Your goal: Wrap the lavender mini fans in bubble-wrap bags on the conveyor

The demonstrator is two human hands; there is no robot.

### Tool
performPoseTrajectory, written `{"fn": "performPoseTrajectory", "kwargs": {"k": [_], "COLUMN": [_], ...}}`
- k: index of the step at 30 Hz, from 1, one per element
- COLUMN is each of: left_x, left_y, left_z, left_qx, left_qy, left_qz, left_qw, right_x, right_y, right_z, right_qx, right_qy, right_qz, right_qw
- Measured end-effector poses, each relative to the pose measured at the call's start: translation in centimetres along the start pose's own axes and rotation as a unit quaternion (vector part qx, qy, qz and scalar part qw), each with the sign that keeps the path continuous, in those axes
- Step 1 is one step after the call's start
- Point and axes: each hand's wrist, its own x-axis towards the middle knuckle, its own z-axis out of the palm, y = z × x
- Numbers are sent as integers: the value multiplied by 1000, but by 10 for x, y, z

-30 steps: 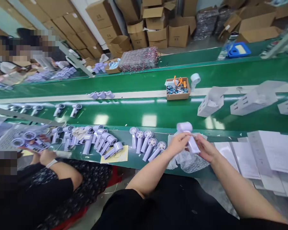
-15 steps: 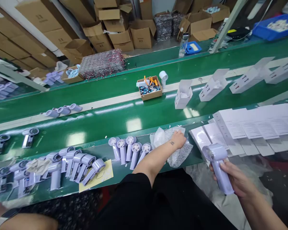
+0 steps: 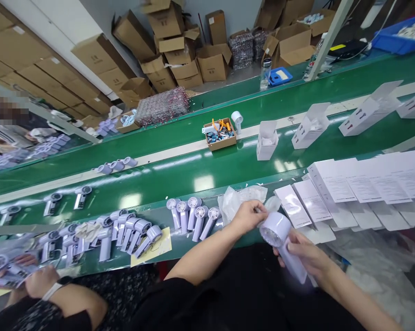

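Observation:
In my right hand is a pale lilac handheld fan, gripped by its handle with the round head tilted up toward the left. My left hand is closed in a pinch beside the fan's head; whatever its fingertips hold is too small to make out. Beyond that hand, clear bubble-wrap bags lie crumpled on the green bench. Several lilac fans lie in a group to the left of the bags, grilles up.
White printed boxes are lined up on the right. Open white cartons stand along the green conveyor, near a small box of parts. At left, a co-worker's hands are among more fans.
My left hand has come off the bubble-wrap bags and moved toward the fan. The right hand has brought the fan left and turned its head. The view has shifted left.

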Motion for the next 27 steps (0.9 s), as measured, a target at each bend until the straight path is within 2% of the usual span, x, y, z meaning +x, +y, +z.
{"fn": "performPoseTrajectory", "kwargs": {"k": [3, 4, 7, 9, 11, 13, 15, 17, 21, 24, 25, 27], "left_x": [-8, -9, -7, -8, -15, -27, -40, -50, -56, -55, -55, -56], "left_y": [-14, -17, -22, -20, -15, -11, -11, -17, -36, -45, -46, -48], "left_z": [5, 4, -3, -8, -13, -16, -17, -17, -12, -6, -4, 0], "left_qx": [-66, -97, -184, -204, -143, -13, 118, 202, 307, 371, 380, 369], "left_qy": [-64, -62, 44, 105, 122, 126, 131, 136, 140, 71, 47, 22], "left_qz": [14, -1, -80, -87, 2, 141, 249, 303, 344, 359, 349, 294], "left_qw": [996, 993, 979, 969, 982, 982, 952, 921, 876, 854, 855, 881], "right_x": [15, 18, 19, 17, 15, 14, 14, 15, 14, 12, 11, 10], "right_y": [-12, -15, -20, -21, -20, -17, -14, -11, -4, 1, 3, 6], "right_z": [3, 3, 1, 2, 6, 13, 19, 23, 27, 29, 30, 31], "right_qx": [-17, -29, -84, -119, -137, -136, -116, -88, -66, -74, -71, -52], "right_qy": [15, 27, 82, 126, 161, 180, 186, 197, 255, 268, 276, 315], "right_qz": [2, 1, 7, 15, 20, 10, -6, -25, -18, 1, 3, 5], "right_qw": [1000, 999, 993, 985, 977, 974, 976, 976, 965, 961, 958, 948]}}
